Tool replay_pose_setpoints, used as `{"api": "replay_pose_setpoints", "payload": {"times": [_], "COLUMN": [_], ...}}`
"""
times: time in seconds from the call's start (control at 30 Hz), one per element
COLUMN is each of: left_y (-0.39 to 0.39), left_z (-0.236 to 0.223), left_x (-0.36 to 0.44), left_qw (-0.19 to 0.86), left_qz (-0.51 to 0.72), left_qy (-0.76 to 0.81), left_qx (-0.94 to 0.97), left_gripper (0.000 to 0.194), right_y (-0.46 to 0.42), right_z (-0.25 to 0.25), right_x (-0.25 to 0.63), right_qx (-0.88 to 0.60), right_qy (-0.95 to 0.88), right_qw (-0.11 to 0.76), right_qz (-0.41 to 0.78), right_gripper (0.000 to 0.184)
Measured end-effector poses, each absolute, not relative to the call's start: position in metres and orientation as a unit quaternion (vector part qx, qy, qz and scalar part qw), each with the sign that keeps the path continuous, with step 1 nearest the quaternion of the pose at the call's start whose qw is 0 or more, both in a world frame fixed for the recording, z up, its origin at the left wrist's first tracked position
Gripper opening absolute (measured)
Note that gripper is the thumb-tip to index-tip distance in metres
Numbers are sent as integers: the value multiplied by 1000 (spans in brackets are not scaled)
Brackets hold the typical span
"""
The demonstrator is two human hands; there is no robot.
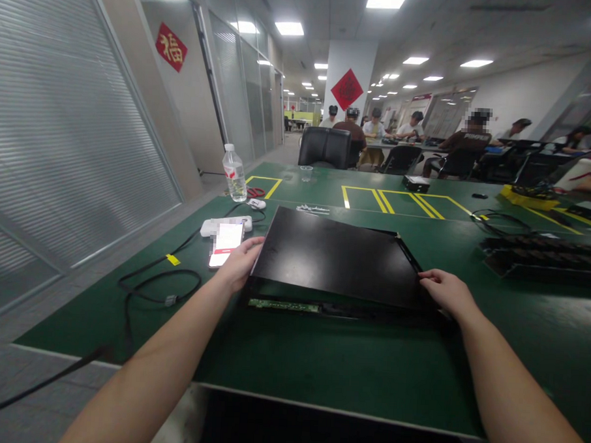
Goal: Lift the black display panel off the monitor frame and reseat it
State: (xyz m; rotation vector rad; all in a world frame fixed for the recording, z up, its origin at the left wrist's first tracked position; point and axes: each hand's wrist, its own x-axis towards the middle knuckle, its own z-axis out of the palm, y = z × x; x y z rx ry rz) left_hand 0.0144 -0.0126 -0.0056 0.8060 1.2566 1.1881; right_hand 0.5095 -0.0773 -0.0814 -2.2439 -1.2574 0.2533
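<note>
A flat, glossy black panel (337,262) lies tilted over a thin black frame (394,312), its left side raised. Below the panel's near edge shows a green circuit board strip (284,306) in the frame. My left hand (245,262) is closed on the panel's left edge, most of its fingers hidden behind it. At the right edge, my right hand (446,292) pinches the panel near its corner; whether it also grips the frame I cannot tell. A lit phone (226,242) lies just beyond my left hand.
On the green table (342,367) are a water bottle (235,173), red-handled scissors (256,193), a white power strip (211,227) and a looped black cable (161,271). Stacked black parts (548,259) stand at right. Several people sit at far tables, beyond a black chair (324,147).
</note>
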Motion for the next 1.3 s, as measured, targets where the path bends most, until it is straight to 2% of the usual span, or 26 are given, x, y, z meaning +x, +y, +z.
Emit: {"api": "replay_pose_setpoints", "payload": {"times": [0.13, 0.5, 0.7, 0.87, 1.07, 1.3], "left_y": [-12, -9, -6, -4, -5, -5], "left_z": [-7, -12, -17, -19, -17, -17], "left_x": [15, 12, 10, 10, 12, 11], "left_qw": [579, 592, 590, 581, 571, 549], "left_qz": [512, 512, 515, 515, 506, 522], "left_qy": [533, 518, 514, 517, 538, 530], "left_qx": [344, 344, 350, 360, 358, 381], "left_gripper": [26, 44, 37, 41, 36, 22], "right_y": [-77, -79, -75, -76, -79, -78], "right_z": [-80, -73, -78, -74, -69, -72], "right_x": [508, 501, 510, 506, 500, 502], "right_qx": [-833, -842, -835, -839, -844, -840], "right_qy": [-470, -460, -471, -467, -463, -469], "right_qw": [277, 263, 270, 266, 253, 260], "right_qz": [90, 98, 93, 90, 100, 89], "right_gripper": [23, 22, 20, 21, 21, 22]}}
